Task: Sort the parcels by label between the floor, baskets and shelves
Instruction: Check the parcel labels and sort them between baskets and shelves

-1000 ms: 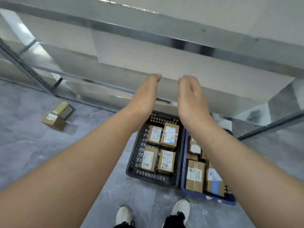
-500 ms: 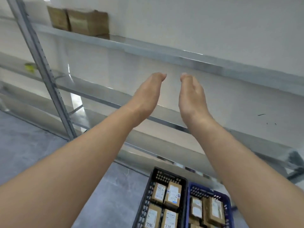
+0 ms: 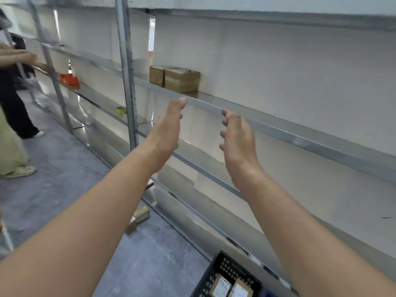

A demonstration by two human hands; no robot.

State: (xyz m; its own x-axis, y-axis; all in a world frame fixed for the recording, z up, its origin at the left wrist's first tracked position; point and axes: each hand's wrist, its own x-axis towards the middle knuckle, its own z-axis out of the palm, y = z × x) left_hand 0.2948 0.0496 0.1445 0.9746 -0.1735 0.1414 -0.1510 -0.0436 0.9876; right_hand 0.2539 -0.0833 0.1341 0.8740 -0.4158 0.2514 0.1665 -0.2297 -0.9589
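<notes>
Our left hand (image 3: 169,125) and right hand (image 3: 237,136) hover empty, fingers loose, before the shelf (image 3: 278,127) bearing two boxes (image 3: 181,79), while the basket (image 3: 227,265) below holds labelled parcels (image 3: 220,287).

Parcel (image 3: 221,287) in black basket (image 3: 225,267): label handwritten "778", last character unclear.

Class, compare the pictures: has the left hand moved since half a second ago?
Yes, upward. The left hand now reaches level with the front edge of the shelf bearing the cardboard boxes; earlier it was below that edge.
</notes>
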